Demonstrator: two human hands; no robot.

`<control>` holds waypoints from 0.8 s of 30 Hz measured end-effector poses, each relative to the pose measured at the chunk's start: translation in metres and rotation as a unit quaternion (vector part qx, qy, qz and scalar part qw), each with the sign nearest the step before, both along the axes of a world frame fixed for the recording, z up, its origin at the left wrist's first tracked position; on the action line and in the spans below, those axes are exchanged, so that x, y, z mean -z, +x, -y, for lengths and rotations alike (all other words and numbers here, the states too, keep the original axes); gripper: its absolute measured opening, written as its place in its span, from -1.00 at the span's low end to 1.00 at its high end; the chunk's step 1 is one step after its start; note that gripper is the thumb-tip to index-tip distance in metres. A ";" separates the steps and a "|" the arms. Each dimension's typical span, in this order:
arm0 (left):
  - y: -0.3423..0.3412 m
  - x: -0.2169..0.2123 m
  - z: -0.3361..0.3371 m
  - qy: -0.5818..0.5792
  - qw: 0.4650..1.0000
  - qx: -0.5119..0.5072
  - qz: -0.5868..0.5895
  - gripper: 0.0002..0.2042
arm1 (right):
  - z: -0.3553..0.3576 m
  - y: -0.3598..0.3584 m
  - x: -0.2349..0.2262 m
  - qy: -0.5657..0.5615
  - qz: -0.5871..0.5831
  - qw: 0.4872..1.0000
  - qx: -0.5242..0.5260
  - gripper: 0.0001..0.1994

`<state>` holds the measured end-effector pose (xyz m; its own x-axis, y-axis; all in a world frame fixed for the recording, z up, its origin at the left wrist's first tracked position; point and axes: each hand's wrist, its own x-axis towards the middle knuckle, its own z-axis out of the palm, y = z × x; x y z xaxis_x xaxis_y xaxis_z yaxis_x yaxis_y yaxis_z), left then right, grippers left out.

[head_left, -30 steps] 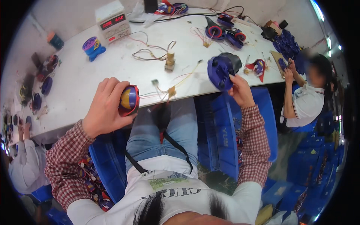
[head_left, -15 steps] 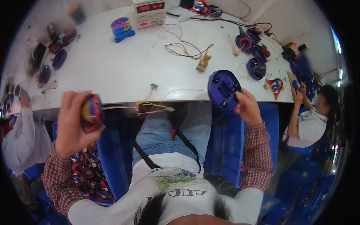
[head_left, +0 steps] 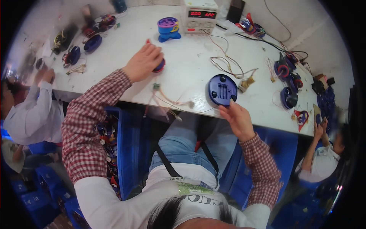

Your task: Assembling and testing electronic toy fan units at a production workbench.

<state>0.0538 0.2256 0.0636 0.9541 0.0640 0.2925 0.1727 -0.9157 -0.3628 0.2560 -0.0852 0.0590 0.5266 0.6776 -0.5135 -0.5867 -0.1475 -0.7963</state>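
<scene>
My left hand (head_left: 144, 62) reaches forward over the table, fingers curled over a red and dark-blue plastic part (head_left: 160, 66). Most of that part is hidden under the palm, and a red tip shows past the fingertips. My right hand (head_left: 238, 120) grips the lower rim of a round dark-blue plastic base (head_left: 218, 88) between thumb and fingers, at the table's front edge. Its battery compartment and dark feet face up. A small green circuit board (head_left: 156, 87) lies between the hands. Thin wires (head_left: 167, 101) run from it over the edge, one toward the base.
At the back stand a power supply (head_left: 200, 17) and a blue pot-shaped toy (head_left: 168, 28). Loose leads end at a tan connector block (head_left: 246, 83). Purple housings (head_left: 288, 97) lie at right, more parts at left. Blue bins (head_left: 129, 152) flank my legs; people sit at both sides.
My left hand has carried the red and blue part from before the table's edge forward onto the tabletop. The base in my right hand has been lowered and turned. The view has shifted left.
</scene>
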 end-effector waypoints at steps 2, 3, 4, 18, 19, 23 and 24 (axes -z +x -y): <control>0.003 0.007 -0.012 0.008 1.000 0.023 -0.011 -0.64 | 0.005 0.003 -0.014 -0.054 0.028 0.996 -0.067 -0.69; -0.004 0.010 -0.018 0.008 0.999 0.031 -0.013 -0.62 | 0.006 0.009 -0.022 -0.097 0.057 0.984 -0.140 -0.67; 0.000 0.011 -0.020 0.009 0.999 0.050 -0.016 -0.60 | 0.012 0.021 -0.024 -0.102 0.056 0.984 -0.134 -0.67; 0.055 -0.005 0.083 -0.472 0.878 -0.066 0.045 -0.65 | -0.048 0.106 -0.013 -0.020 0.510 0.853 -0.112 -0.76; 0.070 0.000 0.093 -0.485 0.871 -0.066 0.041 -0.61 | -0.048 0.097 -0.028 0.013 0.486 0.867 -0.109 -0.78; 0.113 0.031 0.103 -0.472 0.878 -0.070 0.046 -0.68 | -0.045 0.059 -0.034 0.082 0.462 0.871 -0.149 -0.80; 0.122 0.036 0.104 -0.469 0.879 -0.070 0.049 -0.70 | -0.045 0.054 -0.026 0.079 0.463 0.871 -0.147 -0.80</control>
<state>0.1755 0.1217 0.0273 0.8908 0.4360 0.1280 0.2966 -0.7713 0.5632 0.3098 -0.0406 0.0849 0.4575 0.8764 0.1506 0.3612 -0.0284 -0.9321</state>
